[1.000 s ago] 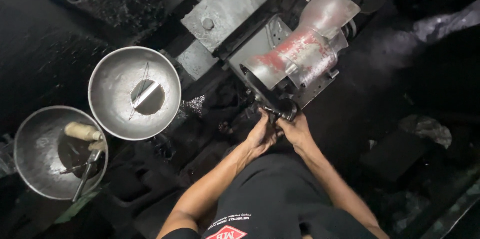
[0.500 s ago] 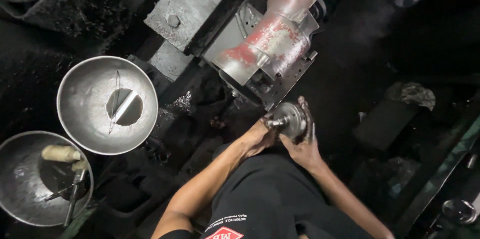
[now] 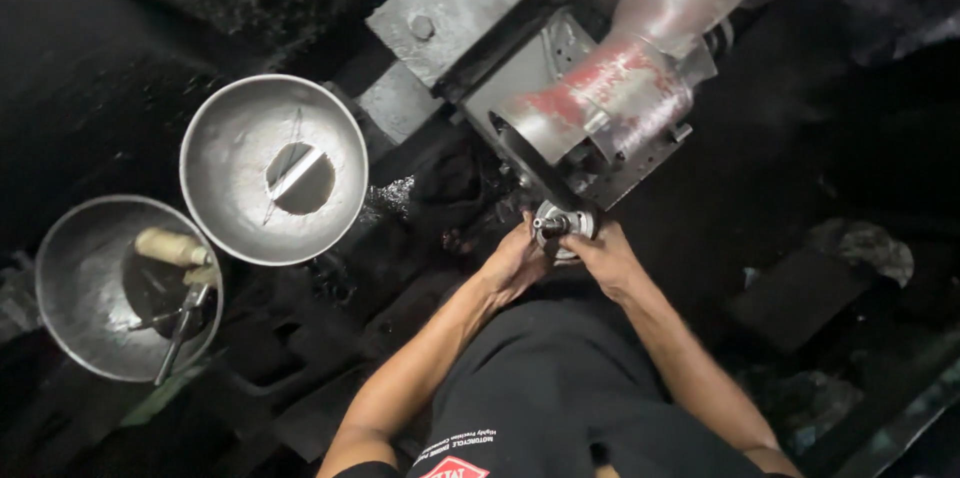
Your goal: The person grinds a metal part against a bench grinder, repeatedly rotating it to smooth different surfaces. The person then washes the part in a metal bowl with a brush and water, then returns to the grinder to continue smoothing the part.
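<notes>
No packages or signs here; only marking is a smeared red patch on the grey curved guard [image 3: 620, 98] of the grinder, at 12 o'clock from my hands. My left hand [image 3: 515, 263] & right hand [image 3: 600, 258] both curl round a small round metal part [image 3: 560, 226], fingers pinching its rim from either side. Its stub shaft points toward 9 o'clock, long axis approx. horizontal, just below the dark wheel [image 3: 535, 168]. Two metal bowls [image 3: 270, 168] sit well apart at 9 o'clock.
</notes>
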